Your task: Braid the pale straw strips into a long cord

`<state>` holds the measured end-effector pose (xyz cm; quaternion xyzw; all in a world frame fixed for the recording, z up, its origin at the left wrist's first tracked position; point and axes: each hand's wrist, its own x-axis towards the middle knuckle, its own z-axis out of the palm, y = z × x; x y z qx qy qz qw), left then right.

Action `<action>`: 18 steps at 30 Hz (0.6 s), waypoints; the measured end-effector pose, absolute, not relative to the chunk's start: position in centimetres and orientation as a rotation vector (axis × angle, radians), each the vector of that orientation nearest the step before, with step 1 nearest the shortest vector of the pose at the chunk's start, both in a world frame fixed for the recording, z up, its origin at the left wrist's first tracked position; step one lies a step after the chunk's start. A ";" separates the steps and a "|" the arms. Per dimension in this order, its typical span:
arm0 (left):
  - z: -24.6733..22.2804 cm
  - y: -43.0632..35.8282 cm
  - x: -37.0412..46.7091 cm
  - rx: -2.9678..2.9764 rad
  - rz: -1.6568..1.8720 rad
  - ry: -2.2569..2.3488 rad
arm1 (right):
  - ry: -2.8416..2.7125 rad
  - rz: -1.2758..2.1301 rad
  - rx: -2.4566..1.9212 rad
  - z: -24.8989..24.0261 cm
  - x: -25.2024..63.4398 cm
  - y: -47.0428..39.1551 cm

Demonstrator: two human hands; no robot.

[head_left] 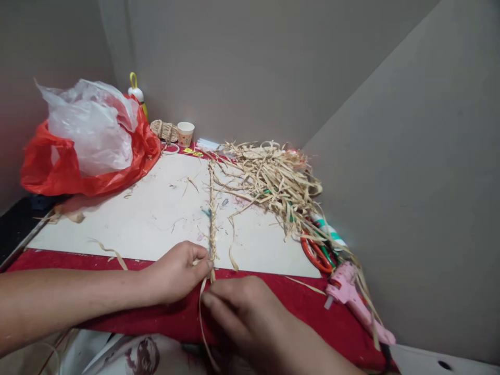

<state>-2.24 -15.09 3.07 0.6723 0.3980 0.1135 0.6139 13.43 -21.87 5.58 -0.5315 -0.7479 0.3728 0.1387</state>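
A narrow braid of dry straw (213,213) runs up the middle of a white board (136,219). At its lower end my left hand (182,271) pinches the braid between thumb and forefinger. Just below and to the right, my right hand (250,307) is closed on a loose straw strand (201,317) that hangs down over the table edge. A big heap of loose straw (273,177) lies at the back right of the board, some of its strands reaching toward the braid's upper part.
Plastic bags (89,135), red and clear, sit at the back left. Behind the board stand a paper cup (185,134) and a woven straw piece (164,130). Red-handled scissors (312,256) and a pink glue gun (351,294) lie at the right. Red cloth (304,307) covers the table.
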 end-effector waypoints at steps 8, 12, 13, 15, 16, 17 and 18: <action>4.0 -13.4 -3.5 1.728 0.371 0.865 | -1.593 0.975 -1.643 6.2 19.8 -10.8; 4.1 -12.4 -3.0 1.820 0.431 0.889 | -1.525 0.826 -1.721 4.6 20.1 -3.3; 3.9 -12.3 -2.8 1.854 0.434 0.899 | -1.530 0.790 -1.738 4.2 19.9 -1.5; 3.4 -12.1 -2.4 1.933 0.436 0.918 | -1.555 0.713 -1.776 3.6 19.4 1.9; 3.1 -12.0 -2.2 1.979 0.432 0.921 | -1.574 0.671 -1.802 3.2 19.0 3.4; 2.9 -11.9 -2.1 2.025 0.426 0.924 | -1.597 0.634 -1.828 2.9 18.7 4.8; 2.7 -11.8 -1.9 2.070 0.410 0.924 | -1.623 0.597 -1.853 2.5 18.4 6.1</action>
